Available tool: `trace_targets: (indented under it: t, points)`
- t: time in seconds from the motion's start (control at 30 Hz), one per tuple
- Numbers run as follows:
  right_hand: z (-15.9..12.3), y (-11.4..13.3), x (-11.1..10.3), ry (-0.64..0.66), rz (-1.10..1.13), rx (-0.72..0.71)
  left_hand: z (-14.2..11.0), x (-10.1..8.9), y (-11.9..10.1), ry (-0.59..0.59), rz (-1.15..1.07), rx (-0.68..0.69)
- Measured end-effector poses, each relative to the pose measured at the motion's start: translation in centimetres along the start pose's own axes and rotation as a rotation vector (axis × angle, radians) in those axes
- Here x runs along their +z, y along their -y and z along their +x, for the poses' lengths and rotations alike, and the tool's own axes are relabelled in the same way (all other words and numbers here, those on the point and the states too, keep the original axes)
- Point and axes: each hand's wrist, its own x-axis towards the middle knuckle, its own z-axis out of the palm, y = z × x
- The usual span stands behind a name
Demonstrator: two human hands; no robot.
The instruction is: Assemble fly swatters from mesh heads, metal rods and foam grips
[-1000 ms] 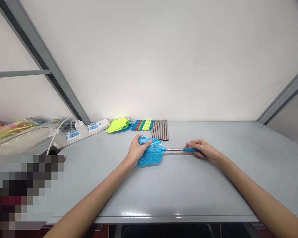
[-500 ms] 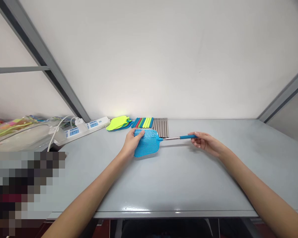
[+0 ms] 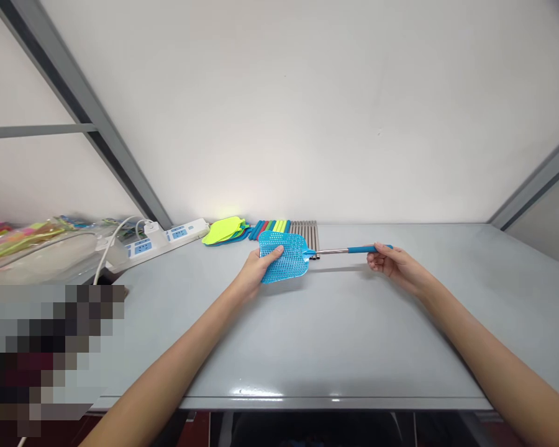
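A blue fly swatter (image 3: 286, 261) is held level just above the grey table, its perforated head to the left and a metal rod running right into a blue grip. My left hand (image 3: 256, 270) pinches the left edge of the head, thumb on top. The end of the blue grip sits between the thumb and fingers of my right hand (image 3: 394, 264). Behind the swatter lie yellow and blue swatter heads (image 3: 224, 231) in a pile, a row of coloured grips (image 3: 279, 226) and a row of metal rods (image 3: 311, 231), partly covered by the swatter.
A white power strip (image 3: 186, 231) with plugs and cables lies at the back left. Beside it are clear plastic bags (image 3: 51, 248) with colourful contents. A white wall rises behind the grey table (image 3: 335, 347). The lower left corner is pixelated.
Both hands and the fly swatter have shifted slightly right and up in view. My right hand now holds nearer the end of the grip, and more of the grip shows.
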Motion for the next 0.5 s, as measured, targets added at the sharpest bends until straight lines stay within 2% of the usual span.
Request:
trace_targets:
  t: [0.2, 0.37, 0.5]
  points:
    - [0.3, -0.4, -0.5, -0.116, -0.046, 0.018, 0.0, 0.3, 1.0, -0.02, 0.05, 0.114]
    - [0.3, -0.7, -0.2, -0.067, 0.038, 0.01, 0.2, 0.2, 0.8, -0.025, 0.039, 0.145]
    - [0.1, -1.1, 1.2, -0.022, 0.167, 0.03, -0.1, 1.1, 1.7, 0.079, 0.044, 0.087]
